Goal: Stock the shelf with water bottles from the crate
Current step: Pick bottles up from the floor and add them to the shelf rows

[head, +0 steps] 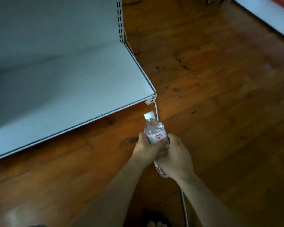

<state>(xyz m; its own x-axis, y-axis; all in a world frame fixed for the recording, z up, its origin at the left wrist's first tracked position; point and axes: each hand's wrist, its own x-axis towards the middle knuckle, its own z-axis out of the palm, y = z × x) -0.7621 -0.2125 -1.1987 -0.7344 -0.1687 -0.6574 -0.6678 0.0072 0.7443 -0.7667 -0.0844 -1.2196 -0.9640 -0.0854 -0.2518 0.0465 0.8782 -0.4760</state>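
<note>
Beside shelf (88, 89) corner — bottle (155, 130), both hands

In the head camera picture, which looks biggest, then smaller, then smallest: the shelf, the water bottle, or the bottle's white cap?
Largest to smallest, as they look in the head view:
1. The shelf, which fills most of the upper left.
2. The water bottle, held in both hands and partly hidden by them.
3. The white cap, the tiniest.

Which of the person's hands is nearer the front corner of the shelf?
Left. The left hand grips the water bottle on the side facing the shelf corner; the right hand grips its far side, lower.
</note>
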